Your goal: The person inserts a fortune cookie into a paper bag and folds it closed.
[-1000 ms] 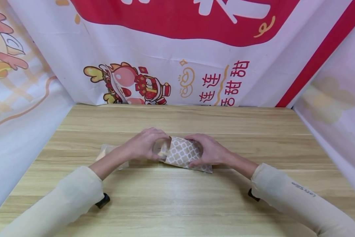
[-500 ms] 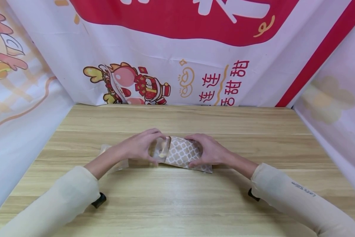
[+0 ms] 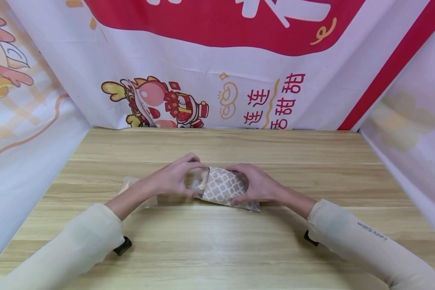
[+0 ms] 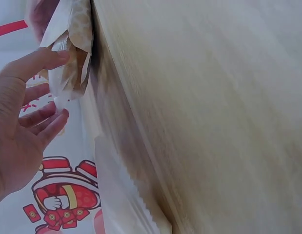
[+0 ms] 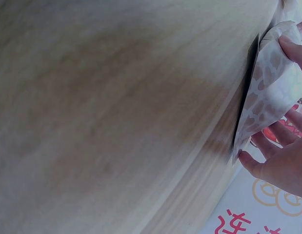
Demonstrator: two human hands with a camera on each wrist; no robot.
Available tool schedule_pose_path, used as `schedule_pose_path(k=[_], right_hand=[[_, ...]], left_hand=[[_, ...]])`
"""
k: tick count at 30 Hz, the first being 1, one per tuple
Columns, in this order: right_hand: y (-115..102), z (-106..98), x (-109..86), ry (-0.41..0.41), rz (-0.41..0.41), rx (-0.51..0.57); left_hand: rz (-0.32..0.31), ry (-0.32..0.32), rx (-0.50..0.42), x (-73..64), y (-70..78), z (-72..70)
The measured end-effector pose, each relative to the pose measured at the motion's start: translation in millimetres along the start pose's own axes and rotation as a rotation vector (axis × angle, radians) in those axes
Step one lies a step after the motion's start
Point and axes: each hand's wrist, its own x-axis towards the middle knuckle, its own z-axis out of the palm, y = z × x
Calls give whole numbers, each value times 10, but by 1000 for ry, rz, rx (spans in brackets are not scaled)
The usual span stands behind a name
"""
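Observation:
A paper bag printed with a tan-and-white lattice lies on the table, its mouth facing left. Part of a clear plastic packet with something pale tan inside sticks out of that mouth; the rest is hidden in the bag. My left hand spans the packet's outer end. In the left wrist view its thumb lies on the packet, with the fingers at the opposite side. My right hand grips the bag from the right, thumb at the near edge, fingers at the far edge. The right wrist view shows the bag bulging.
A second clear packet with a pale content lies to the left, partly hidden under my left forearm; its serrated edge shows in the left wrist view. The wooden table is bordered by printed cloth at the back and both sides.
My left hand drew back slightly to the left, uncovering more of the packet, then came back right against it. My right hand and the bag have stayed in place.

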Motion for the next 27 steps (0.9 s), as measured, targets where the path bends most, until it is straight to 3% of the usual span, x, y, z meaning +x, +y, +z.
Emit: schedule_pose_path(k=[16, 27], right_hand=[[-15, -15, -2, -17, 7, 14], [-13, -11, 6, -21, 12, 0]], left_hand=[[6, 22, -29, 65, 55, 124], [-31, -19, -31, 23, -5, 3]])
